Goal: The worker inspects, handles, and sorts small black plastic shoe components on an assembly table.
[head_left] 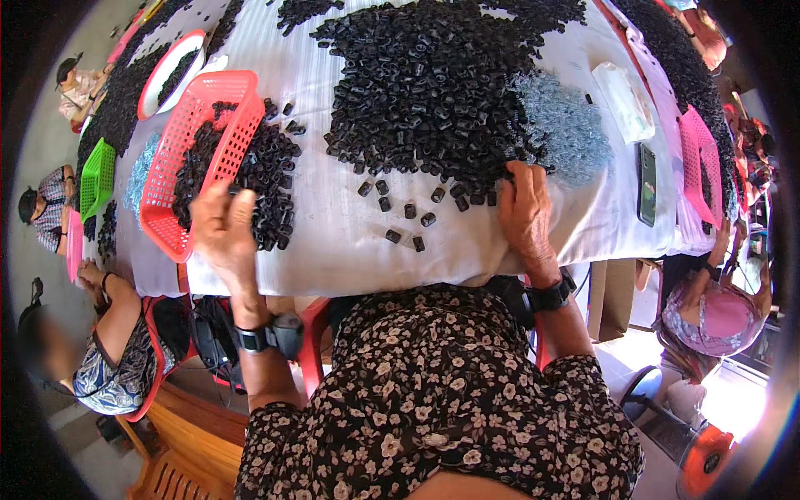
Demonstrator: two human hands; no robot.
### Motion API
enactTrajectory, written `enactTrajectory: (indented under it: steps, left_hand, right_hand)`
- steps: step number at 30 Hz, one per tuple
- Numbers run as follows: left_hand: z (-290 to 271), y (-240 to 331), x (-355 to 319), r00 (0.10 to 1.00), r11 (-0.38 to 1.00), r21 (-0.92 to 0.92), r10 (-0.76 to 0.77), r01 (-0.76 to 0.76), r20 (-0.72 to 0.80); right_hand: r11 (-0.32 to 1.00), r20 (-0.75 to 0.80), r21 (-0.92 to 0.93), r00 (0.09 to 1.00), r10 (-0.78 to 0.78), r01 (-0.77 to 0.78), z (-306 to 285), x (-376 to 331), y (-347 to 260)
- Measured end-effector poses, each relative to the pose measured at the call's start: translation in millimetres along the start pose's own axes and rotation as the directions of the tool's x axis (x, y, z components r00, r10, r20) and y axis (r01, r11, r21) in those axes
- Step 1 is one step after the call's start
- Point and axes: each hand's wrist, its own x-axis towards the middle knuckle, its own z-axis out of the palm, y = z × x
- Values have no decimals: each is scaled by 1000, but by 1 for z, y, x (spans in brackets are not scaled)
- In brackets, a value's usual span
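My left hand [225,229] is at the near right side of a red plastic basket [236,87] partly filled with small black plastic pieces. It is smeared by motion, and I cannot make out what its fingers hold. More loose black pieces [271,162] lie right beside it. At the near edge of a large heap of the same black pieces [417,92], my right hand [527,212] has its fingers curled downward. Whatever is between those fingertips is hidden. Just beyond that hand, a heap of small clear bluish pieces [571,129] touches the black heap.
The table wears a white cloth [333,254]. A dark phone [647,185] and a white plastic packet [623,102] lie on the right. A red-rimmed white basin [158,71] stands far left. Co-workers sit at both sides, with a green basket [97,177] and a pink basket [698,162].
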Motion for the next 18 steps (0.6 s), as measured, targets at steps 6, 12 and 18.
enactTrajectory:
  steps: [6,12,18]
  left_hand:
    - [-41,-14,44,988,798,602,74,21,-133]
    - [-1,-2,18,977,896,405,212,-184,-24]
    - [77,15,-33,891,990,48,100,-135,442]
  right_hand:
    - [999,-45,50,999,-6,9,-4,-2,5]
    - [966,-121,223,980,160,-130,-6,-5,5]
    - [923,-81,289,954,287,-253,-15,-12,4]
